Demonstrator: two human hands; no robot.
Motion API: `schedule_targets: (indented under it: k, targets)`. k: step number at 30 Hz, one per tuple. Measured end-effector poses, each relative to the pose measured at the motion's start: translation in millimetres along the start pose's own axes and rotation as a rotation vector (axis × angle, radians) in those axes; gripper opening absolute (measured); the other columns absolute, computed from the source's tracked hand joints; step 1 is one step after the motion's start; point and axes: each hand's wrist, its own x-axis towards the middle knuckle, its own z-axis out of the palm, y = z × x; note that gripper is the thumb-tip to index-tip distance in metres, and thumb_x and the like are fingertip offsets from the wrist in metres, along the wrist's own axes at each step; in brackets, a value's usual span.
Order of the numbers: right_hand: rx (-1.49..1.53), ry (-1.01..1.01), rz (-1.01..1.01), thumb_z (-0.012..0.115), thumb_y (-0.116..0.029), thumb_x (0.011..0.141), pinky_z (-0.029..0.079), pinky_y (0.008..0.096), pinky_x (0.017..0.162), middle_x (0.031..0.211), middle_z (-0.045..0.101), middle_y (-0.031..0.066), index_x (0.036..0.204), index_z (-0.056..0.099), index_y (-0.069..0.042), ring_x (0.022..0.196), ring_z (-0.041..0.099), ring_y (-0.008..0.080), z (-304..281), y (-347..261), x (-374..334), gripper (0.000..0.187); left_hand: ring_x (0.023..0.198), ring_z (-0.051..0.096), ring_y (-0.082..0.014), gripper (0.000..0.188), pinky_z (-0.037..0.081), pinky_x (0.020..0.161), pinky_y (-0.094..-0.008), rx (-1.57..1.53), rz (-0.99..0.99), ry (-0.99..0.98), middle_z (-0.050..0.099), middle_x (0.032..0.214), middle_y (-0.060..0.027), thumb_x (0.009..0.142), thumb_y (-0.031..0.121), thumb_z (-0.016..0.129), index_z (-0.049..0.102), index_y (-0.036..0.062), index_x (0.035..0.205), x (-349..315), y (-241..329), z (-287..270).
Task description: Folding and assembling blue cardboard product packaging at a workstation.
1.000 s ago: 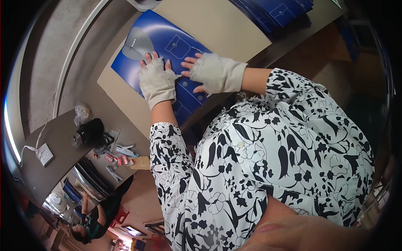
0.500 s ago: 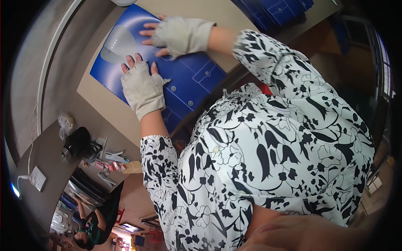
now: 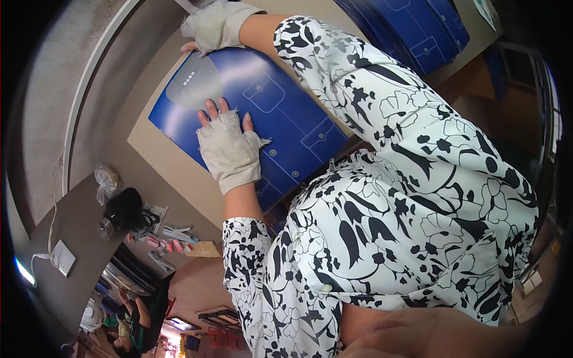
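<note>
A glossy blue printed sheet (image 3: 286, 107), with drawn pockets and buttons and a grey rounded patch, lies on a beige board (image 3: 173, 149). My left hand (image 3: 230, 149), in a fingerless pale work glove, presses flat on the sheet with its fingers spread. My right hand (image 3: 218, 27), gloved the same way, is past the sheet's far edge. Its fingers are bent and mostly hidden, with one fingertip showing close to the sheet's corner. A pale strip-like object (image 3: 186, 5) meets this hand at the top of the view; its kind cannot be made out.
More blue printed sheets (image 3: 412, 30) lie stacked at the upper right. Left on the grey table are a black object (image 3: 122, 209), a clear plastic bag (image 3: 106, 184), small tools (image 3: 177, 231) and a white power strip (image 3: 62, 258). Another person (image 3: 140, 316) works at the lower left.
My right hand has left the sheet's surface and moved past its far edge, its fingers now bent. My left hand stays flat on the sheet. The whole view has shifted slightly.
</note>
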Motion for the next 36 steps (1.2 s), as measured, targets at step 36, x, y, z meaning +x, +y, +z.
schedule_targets:
  k: [36]
  targets:
    - [-0.062, 0.549, 0.123, 0.062, -0.051, 0.095, 0.045, 0.0485, 0.112, 0.143, 0.058, 0.0294, 0.137, 0.061, 0.003, 0.129, 0.060, 0.0427, 107, -10, -9, 0.069, 0.142, 0.047, -0.0483, 0.087, 0.043, 0.116, -0.0507, 0.098, 0.000, 0.052, 0.049, 0.152, -0.0314, 0.098, 0.063, 0.059, 0.045, -0.0033, 0.153, 98, -148, 56]
